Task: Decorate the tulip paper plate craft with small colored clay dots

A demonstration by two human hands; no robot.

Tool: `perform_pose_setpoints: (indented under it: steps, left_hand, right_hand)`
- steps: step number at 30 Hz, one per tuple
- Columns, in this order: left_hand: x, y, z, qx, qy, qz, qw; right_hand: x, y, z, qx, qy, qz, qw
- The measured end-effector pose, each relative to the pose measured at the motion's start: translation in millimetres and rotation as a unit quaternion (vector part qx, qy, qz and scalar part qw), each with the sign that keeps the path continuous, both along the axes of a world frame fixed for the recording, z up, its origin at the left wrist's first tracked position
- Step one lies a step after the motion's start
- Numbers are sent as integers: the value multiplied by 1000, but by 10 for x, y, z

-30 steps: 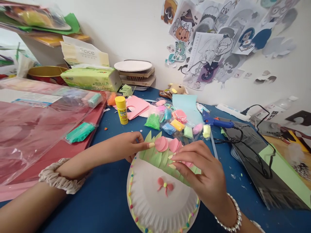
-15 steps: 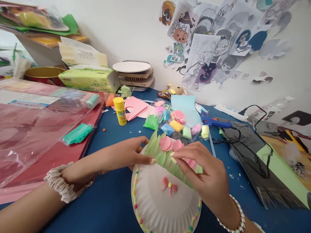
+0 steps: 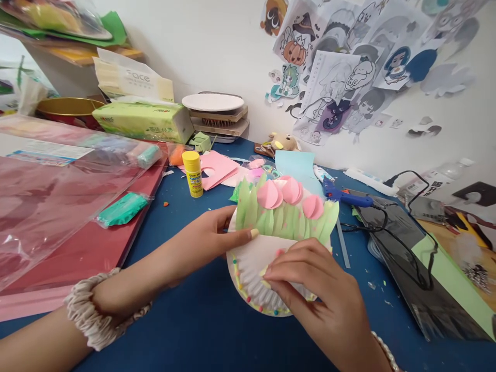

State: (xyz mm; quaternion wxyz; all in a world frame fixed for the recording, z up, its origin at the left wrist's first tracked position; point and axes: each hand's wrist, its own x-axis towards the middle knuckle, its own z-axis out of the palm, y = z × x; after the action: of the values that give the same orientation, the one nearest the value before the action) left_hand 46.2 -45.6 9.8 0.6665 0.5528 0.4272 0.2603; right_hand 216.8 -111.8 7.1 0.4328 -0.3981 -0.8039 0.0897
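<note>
A white paper plate craft [image 3: 256, 281] is tilted up above the blue table. Pink paper flowers [image 3: 270, 195] and green paper leaves [image 3: 267, 221] line its upper part, and small coloured dots follow its lower rim. My left hand [image 3: 217, 232] grips its left edge, thumb in front and fingers behind. In front of the plate is my right hand [image 3: 318, 289], thumb and forefinger pinched together; whatever is between them is too small to make out. It covers most of the pink bow.
A yellow glue stick [image 3: 192, 174] stands behind my left hand. A blue glue gun [image 3: 346, 196] with a black cable lies at the right. On the left are a red board [image 3: 135, 227] and a teal clay packet [image 3: 122, 209].
The plate has tipped more upright and shifted slightly right, showing its flowers and leaves more fully. My right hand has moved down from the leaves to the plate's lower part.
</note>
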Motion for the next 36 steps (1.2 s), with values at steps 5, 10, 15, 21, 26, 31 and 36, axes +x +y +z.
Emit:
perform_pose_setpoints:
  steps: [5,10,15,21,26,31,36]
  left_hand:
    - [64,-54,-20,-26,-35,8,999]
    - [84,-78,-15,-40,-41,14,998]
    - [87,-80,-9,-39,-49,14,998]
    - [95,-88,-10,-39,-58,10,997]
    - [95,-98,1,-39,-57,10,998]
    - [97,-104,9,-45,-63,10,997]
    - [103,-98,-1,-45,-64,10,997]
  right_hand:
    - [-47,15,-57,10,1,-16,1000]
    - [-68,17,-78,24,-8,-23,999]
    - [-66,9,-80,47,-15,-52,997]
    - [-77,-1,-88,42,-23,-62,997]
    - [-79,-1,-103,35,-31,-70,996]
    - [-80,-6,-109,34,-30,-71,996]
    - [-79,-9,-108,32,-35,-73,996]
